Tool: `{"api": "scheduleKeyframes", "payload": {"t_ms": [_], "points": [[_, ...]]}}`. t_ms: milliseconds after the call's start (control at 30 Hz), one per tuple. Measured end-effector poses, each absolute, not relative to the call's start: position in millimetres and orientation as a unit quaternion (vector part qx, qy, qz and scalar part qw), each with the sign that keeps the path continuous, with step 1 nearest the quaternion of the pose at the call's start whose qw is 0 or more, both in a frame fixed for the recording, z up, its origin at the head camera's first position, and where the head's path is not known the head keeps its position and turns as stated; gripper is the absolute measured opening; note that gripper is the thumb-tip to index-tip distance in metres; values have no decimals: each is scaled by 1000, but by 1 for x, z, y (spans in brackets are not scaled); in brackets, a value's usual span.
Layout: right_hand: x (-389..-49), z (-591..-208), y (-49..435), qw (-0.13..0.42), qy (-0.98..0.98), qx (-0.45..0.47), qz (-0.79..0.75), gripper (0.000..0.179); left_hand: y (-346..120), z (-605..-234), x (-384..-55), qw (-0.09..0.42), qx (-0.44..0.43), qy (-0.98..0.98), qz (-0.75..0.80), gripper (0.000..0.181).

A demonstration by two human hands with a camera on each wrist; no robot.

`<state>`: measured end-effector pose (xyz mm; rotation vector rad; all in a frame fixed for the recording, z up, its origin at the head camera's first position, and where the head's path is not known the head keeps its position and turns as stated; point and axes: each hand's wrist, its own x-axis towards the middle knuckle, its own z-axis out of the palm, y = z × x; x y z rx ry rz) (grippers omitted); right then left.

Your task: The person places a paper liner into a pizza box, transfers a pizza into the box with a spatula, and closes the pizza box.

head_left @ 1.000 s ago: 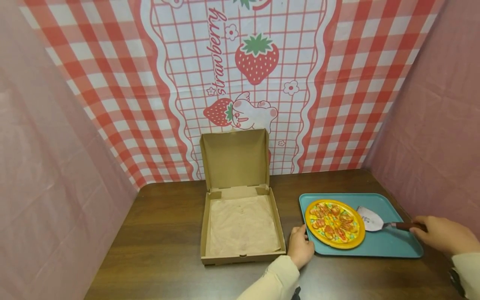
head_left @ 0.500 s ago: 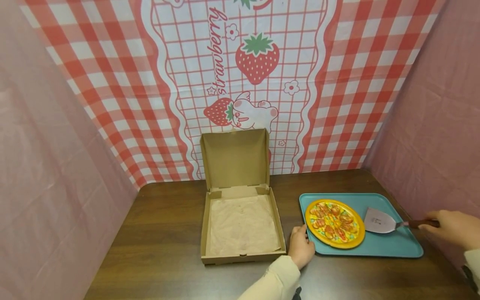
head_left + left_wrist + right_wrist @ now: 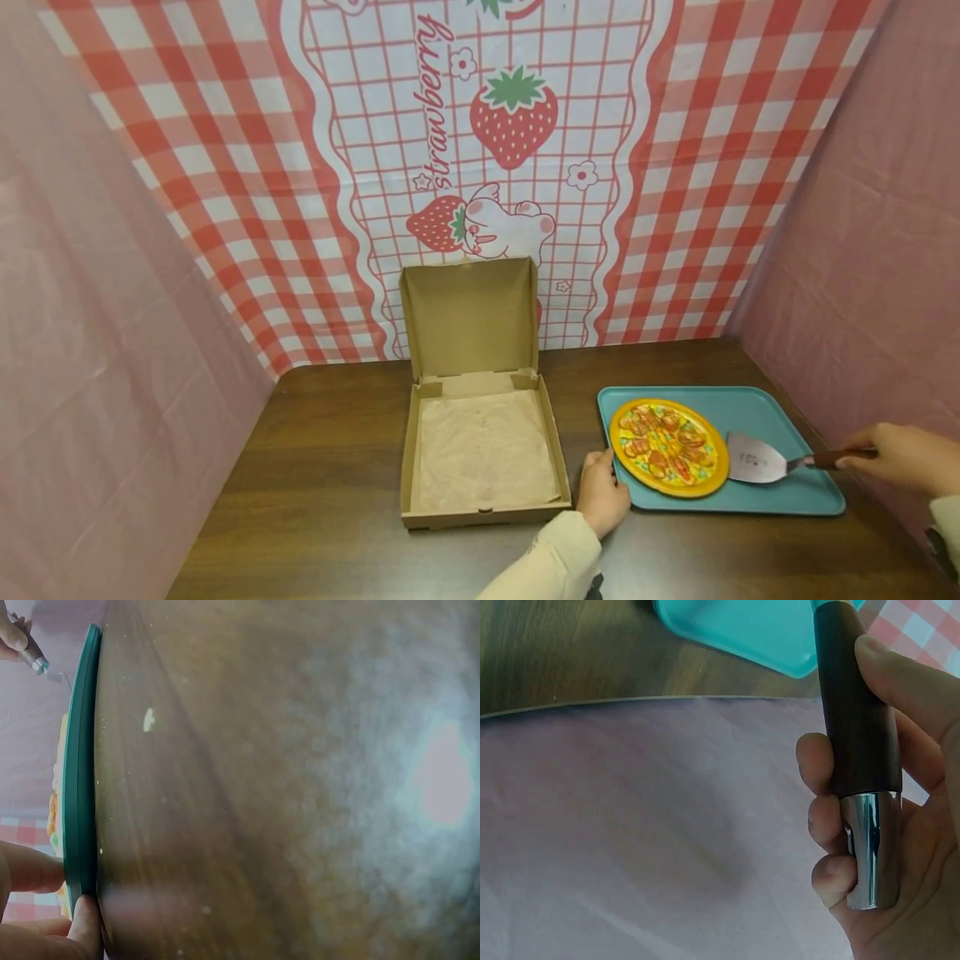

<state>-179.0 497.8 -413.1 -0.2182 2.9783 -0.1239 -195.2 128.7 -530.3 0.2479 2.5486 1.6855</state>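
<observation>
Wooden spatula handle (image 3: 855, 705), glossy metal cap (image 3: 874, 851), matt cardboard box (image 3: 472, 321)

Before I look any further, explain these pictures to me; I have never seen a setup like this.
There is no machine here, just a person's two bare hands. The wide picture comes from a camera worn on the head; the two closer ones come from cameras worn on the left and right wrists. On the table stand an open cardboard box and, to its right, a tray with a pizza. The left hand holds the tray's edge. The right hand grips a spatula by its handle.
</observation>
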Motion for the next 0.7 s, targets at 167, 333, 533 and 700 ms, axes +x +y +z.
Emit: {"api": "scheduleKeyframes", "payload": {"t_ms": [167, 333, 533, 700], "points": [[-179, -419, 497, 76, 993, -77, -52, 24, 128, -531, -196, 34, 84, 831, 549, 53], [-178, -425, 501, 75, 993, -77, -58, 28, 129, -532, -197, 42, 84, 829, 551, 54], [-176, -434, 502, 72, 992, -75, -71, 33, 128, -533, -198, 50, 85, 828, 552, 55], [-176, -441, 495, 101, 988, -72, -93, 42, 126, -533, -198, 47, 94, 834, 541, 57]]}}
